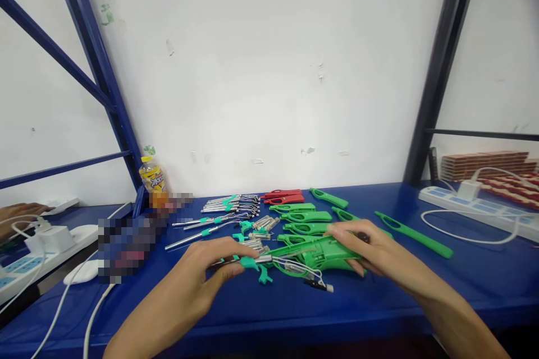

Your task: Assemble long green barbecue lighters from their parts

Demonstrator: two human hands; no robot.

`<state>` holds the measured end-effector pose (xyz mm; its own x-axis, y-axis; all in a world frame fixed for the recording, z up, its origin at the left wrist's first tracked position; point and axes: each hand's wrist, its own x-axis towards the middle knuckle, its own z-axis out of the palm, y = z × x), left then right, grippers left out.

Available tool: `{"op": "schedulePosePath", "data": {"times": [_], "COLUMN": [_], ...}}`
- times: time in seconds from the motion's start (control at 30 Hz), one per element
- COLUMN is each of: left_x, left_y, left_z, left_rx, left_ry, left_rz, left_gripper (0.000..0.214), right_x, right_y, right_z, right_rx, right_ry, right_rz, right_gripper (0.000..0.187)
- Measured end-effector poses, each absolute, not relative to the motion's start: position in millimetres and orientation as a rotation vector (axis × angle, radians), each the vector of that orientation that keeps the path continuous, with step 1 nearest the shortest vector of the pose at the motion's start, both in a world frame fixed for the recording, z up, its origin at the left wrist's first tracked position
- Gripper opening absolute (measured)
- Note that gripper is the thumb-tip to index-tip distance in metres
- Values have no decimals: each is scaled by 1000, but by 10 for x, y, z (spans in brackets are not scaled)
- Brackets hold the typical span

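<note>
Head view looks down on a blue table [379, 303] set against a white wall. The right hand [362, 247] is closed from above over the rear part of a green handle shell [324, 255], fingers bent around it, thumb hidden beneath. This shell lies low over the table, near its front edge, at about 6 o'clock from the middle of the picture. The left hand [219, 263], at 9 o'clock from the shell, has its fingers curled and pinches a thin metal tube [264, 259] which meets the front of the shell; a teal trigger piece [248, 262] sits on the tube just beside the fingertips. Thin white wires [301, 267] hang out of the shell toward 6 o'clock and end in a small black part [319, 285] on the table.

At 12 o'clock from the hands lies a row of more green shells [305, 217], and further the same way two red shells [283, 197]. At 11 o'clock are other metal tubes with teal pieces [223, 205]; small metal cylinders [265, 222] lie between them and the green row. A long green piece [415, 235] lies at 2 o'clock from the right hand. A yellow drink bottle [152, 179] stands at 10 o'clock by the blue frame post. One white power strip [475, 207] is at 3 o'clock, far right
</note>
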<state>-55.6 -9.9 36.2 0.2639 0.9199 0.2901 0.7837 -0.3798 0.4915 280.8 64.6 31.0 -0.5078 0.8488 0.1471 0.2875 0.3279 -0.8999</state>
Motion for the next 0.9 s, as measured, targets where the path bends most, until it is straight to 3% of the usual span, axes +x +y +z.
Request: {"op": "schedulePosePath", "data": {"times": [0.33, 0.73, 0.9], "left_x": [-679, -685, -640], "left_y": [-214, -208, -176], "left_z": [445, 437, 418], "left_rx": [2232, 2247, 2263], "left_ry": [1743, 1795, 1783], "left_rz": [954, 937, 922], "left_gripper": [30, 32, 35], "right_x": [2822, 2746, 2740], "right_y": [646, 650, 637], "right_z": [268, 282, 272], "right_rx": [-997, -972, -985], "right_ry": [-2037, -2086, -2073], "right_rz": [1006, 895, 922], "right_gripper": [57, 66, 62]}}
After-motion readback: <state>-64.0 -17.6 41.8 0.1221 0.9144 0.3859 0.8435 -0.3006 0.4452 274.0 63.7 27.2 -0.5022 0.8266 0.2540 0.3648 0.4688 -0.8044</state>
